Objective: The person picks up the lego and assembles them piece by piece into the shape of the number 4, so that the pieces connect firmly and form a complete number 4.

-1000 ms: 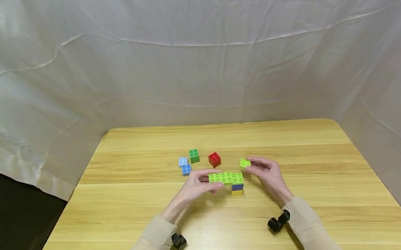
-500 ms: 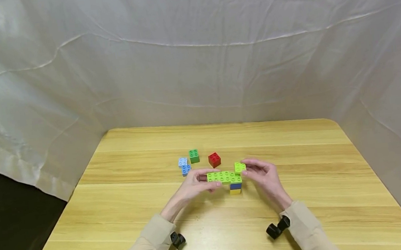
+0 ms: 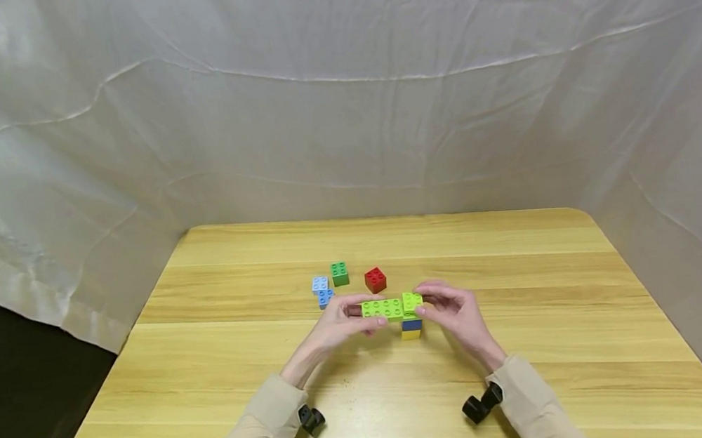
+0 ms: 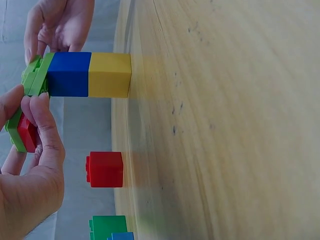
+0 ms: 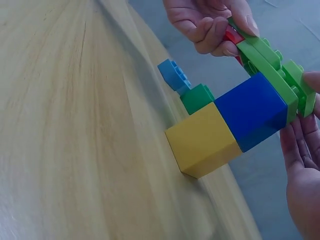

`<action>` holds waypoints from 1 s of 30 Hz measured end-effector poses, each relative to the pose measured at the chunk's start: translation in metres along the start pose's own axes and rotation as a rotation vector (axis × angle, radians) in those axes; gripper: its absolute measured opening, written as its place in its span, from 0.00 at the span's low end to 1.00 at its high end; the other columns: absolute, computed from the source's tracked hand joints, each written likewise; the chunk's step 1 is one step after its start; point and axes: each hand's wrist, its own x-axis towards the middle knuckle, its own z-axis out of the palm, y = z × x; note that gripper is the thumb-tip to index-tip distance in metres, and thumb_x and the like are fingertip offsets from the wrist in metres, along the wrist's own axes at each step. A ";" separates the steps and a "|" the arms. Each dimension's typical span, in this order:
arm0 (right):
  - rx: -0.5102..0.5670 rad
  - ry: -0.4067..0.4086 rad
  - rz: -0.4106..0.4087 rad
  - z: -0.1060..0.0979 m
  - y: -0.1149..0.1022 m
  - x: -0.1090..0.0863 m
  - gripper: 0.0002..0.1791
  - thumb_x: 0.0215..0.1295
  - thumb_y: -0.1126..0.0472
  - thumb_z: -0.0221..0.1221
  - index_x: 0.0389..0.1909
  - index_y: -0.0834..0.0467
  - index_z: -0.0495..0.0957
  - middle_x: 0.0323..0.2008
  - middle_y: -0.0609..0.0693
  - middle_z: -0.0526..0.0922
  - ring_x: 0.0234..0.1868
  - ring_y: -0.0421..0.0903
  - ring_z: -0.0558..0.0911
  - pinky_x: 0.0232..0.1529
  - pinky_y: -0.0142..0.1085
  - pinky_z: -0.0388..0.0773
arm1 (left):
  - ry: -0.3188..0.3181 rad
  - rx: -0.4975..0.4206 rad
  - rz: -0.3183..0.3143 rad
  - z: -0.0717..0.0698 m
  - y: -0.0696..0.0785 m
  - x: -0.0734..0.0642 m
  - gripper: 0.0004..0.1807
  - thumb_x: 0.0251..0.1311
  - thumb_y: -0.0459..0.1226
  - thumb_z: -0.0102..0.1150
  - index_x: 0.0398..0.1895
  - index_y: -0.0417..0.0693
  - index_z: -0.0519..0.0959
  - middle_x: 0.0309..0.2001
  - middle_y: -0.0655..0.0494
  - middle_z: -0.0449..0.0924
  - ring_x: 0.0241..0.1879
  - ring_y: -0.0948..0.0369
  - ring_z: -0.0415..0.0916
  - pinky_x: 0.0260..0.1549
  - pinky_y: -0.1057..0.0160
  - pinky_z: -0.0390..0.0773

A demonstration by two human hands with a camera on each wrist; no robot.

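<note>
Shifted leftward since a second ago, a small lime-green studded plastic brick [image 3: 412,300] tops the blue-and-yellow plastic block stack [image 4: 86,75], pinched by the right hand [image 3: 459,313]; the left hand [image 3: 337,322] grips a long lime-green plastic bar [image 3: 381,309]. Poor alignment could leave the brick tilted; uneven pressing could pry the overhanging bar loose.

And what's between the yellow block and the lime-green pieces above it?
Just the dark blue block, stacked on the yellow block and beneath the lime-green pieces. Both wrist views show it clearly.
</note>
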 end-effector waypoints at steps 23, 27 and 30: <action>-0.001 -0.071 -0.017 0.003 0.004 -0.003 0.22 0.60 0.77 0.62 0.54 0.82 0.71 0.52 0.45 0.84 0.53 0.38 0.82 0.59 0.27 0.80 | 0.004 -0.004 -0.010 -0.001 -0.001 0.000 0.23 0.59 0.30 0.68 0.59 0.38 0.80 0.47 0.39 0.88 0.36 0.53 0.85 0.38 0.55 0.87; -0.024 -0.054 0.018 0.004 0.003 -0.003 0.23 0.61 0.75 0.64 0.55 0.80 0.72 0.51 0.43 0.85 0.54 0.38 0.83 0.59 0.28 0.80 | 0.003 -0.001 -0.008 -0.001 0.000 0.000 0.24 0.58 0.29 0.68 0.59 0.38 0.79 0.47 0.39 0.88 0.36 0.52 0.85 0.39 0.53 0.88; -0.051 -0.048 0.025 0.004 0.002 -0.003 0.23 0.61 0.74 0.64 0.55 0.79 0.73 0.51 0.41 0.85 0.53 0.37 0.83 0.58 0.28 0.81 | 0.004 -0.001 -0.010 0.000 0.001 -0.001 0.24 0.58 0.29 0.68 0.60 0.38 0.79 0.47 0.39 0.88 0.36 0.53 0.85 0.39 0.54 0.88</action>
